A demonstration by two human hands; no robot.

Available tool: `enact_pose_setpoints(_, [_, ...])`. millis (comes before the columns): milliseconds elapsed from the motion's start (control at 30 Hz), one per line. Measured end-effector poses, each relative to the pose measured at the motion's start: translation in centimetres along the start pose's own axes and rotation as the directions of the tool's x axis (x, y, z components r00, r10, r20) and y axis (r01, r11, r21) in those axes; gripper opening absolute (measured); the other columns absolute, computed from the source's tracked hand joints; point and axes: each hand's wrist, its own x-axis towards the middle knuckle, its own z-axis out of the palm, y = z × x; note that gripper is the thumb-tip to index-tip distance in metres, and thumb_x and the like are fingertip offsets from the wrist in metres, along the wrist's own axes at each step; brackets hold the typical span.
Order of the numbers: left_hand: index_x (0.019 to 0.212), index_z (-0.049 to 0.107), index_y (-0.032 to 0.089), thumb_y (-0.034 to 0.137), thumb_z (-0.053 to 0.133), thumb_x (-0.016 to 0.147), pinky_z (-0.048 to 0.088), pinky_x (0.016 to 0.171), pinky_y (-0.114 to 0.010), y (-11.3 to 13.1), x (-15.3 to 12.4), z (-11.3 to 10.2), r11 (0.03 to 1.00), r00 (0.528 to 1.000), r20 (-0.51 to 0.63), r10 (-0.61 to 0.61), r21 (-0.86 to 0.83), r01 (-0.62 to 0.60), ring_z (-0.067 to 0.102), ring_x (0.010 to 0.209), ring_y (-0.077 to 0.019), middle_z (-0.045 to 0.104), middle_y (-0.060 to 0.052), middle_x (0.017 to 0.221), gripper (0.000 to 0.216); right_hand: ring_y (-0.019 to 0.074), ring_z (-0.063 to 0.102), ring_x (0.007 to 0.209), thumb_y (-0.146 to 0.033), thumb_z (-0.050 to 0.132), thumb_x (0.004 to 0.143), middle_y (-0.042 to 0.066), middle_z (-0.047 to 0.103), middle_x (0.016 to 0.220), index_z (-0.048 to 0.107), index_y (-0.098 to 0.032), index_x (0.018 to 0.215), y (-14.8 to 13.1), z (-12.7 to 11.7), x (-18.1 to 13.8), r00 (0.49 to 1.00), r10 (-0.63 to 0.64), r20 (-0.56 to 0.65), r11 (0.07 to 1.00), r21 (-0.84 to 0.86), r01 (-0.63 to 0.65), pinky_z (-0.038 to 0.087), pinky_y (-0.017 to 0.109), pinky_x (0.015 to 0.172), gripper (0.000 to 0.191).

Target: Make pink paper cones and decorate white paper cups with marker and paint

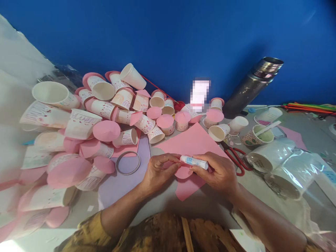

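Your right hand (222, 171) has its fingers closed round the glue stick (194, 162), long axis toward nine o'clock, over the pink disc (183, 173) pinched by your left hand (159, 172).

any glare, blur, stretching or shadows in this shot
Head view: white paper cups with pink paper discs at far left look stretched and soft; head view: a dim shadow lies on the matte blue wall beside the tall dark metal flask; head view: glare streaks the clear plastic sleeve at right; head view: a bright patch is pixelated.
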Motion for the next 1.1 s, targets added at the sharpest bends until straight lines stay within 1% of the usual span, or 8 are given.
enact_pose_setpoints(133, [0.079,0.080,0.022,0.020,0.076,0.084,0.060,0.079,-0.028,0.0,0.1,-0.2,1.000,1.000,-0.013,0.002,-0.005,-0.002,0.079,0.083,-0.0203,0.085,-0.005,0.094,0.006,0.0152,0.068,0.068,-0.028,0.068,0.102,0.003,0.077,0.082,0.073,-0.020,0.117,0.1,0.2,0.1,0.999,-0.016,0.031,0.997,0.079,0.013,0.050,0.026,0.060,0.018])
enact_pose_setpoints(267, [0.079,0.080,0.022,0.019,0.078,0.083,0.060,0.079,-0.027,0.1,0.2,-0.3,1.000,0.999,-0.039,-0.004,-0.021,0.004,0.079,0.084,-0.0202,0.085,-0.005,0.093,0.005,0.0158,0.067,0.074,-0.022,0.067,0.102,0.004,0.071,0.086,0.071,-0.023,0.127,0.8,0.5,-0.4,0.997,-0.076,0.022,0.993,0.095,0.074,0.052,0.027,0.064,0.025])
enact_pose_setpoints(400, [0.078,0.081,0.022,0.017,0.078,0.081,0.059,0.076,-0.026,0.1,0.2,-0.3,1.000,0.999,-0.043,-0.011,-0.005,0.011,0.078,0.079,-0.0191,0.084,-0.004,0.085,0.006,0.0139,0.064,0.076,-0.016,0.062,0.103,0.004,0.066,0.093,0.072,-0.028,0.126,1.3,0.5,-0.7,0.995,-0.078,0.066,0.992,0.102,0.071,0.051,0.026,0.064,0.028])
enact_pose_setpoints(533, [0.078,0.081,0.022,0.018,0.077,0.081,0.058,0.074,-0.026,0.2,0.2,-0.3,1.000,0.999,-0.029,-0.026,-0.001,0.026,0.077,0.076,-0.0183,0.083,-0.003,0.080,0.007,0.0117,0.063,0.078,-0.009,0.058,0.102,0.004,0.065,0.103,0.073,-0.031,0.123,1.4,-0.1,-0.7,0.990,-0.071,0.122,0.990,0.132,0.055,0.050,0.025,0.067,0.034])
enact_pose_setpoints(667, [0.077,0.081,0.022,0.021,0.078,0.081,0.058,0.074,-0.027,0.2,0.3,-0.3,0.999,0.998,-0.048,-0.042,0.014,0.043,0.077,0.078,-0.0191,0.084,-0.004,0.085,0.005,0.0118,0.060,0.075,-0.010,0.058,0.102,0.005,0.065,0.104,0.074,-0.030,0.120,1.3,-0.7,-0.6,0.986,-0.080,0.148,0.995,0.078,0.069,0.046,0.026,0.064,0.031])
enact_pose_setpoints(800, [0.076,0.081,0.023,0.022,0.077,0.080,0.058,0.077,-0.027,0.3,0.3,-0.5,0.998,0.996,-0.078,-0.052,0.043,0.056,0.078,0.081,-0.0197,0.084,-0.004,0.087,0.005,0.0136,0.058,0.076,-0.015,0.057,0.103,0.004,0.067,0.105,0.077,-0.032,0.116,1.1,-1.0,-0.7,0.979,-0.075,0.191,0.996,-0.027,0.082,0.043,0.027,0.063,0.030])
enact_pose_setpoints(1000, [0.075,0.081,0.024,0.021,0.077,0.079,0.058,0.078,-0.028,0.2,0.3,-0.5,0.995,0.993,-0.087,-0.083,0.041,0.087,0.078,0.083,-0.0205,0.084,-0.004,0.086,0.007,0.0130,0.061,0.068,-0.030,0.066,0.100,0.000,0.073,0.099,0.077,-0.033,0.112,1.0,-1.2,-0.8,0.956,0.047,0.290,0.996,-0.085,-0.023,0.044,0.026,0.057,0.016])
enact_pose_setpoints(1100, [0.076,0.081,0.023,0.021,0.076,0.080,0.059,0.076,-0.028,0.1,0.3,-0.4,0.996,0.994,-0.067,-0.081,0.021,0.082,0.078,0.082,-0.0207,0.084,-0.004,0.088,0.007,0.0140,0.064,0.073,-0.029,0.063,0.101,0.001,0.074,0.102,0.077,-0.034,0.115,1.0,-1.1,-0.9,0.960,-0.001,0.282,0.996,-0.083,0.026,0.044,0.026,0.060,0.020])
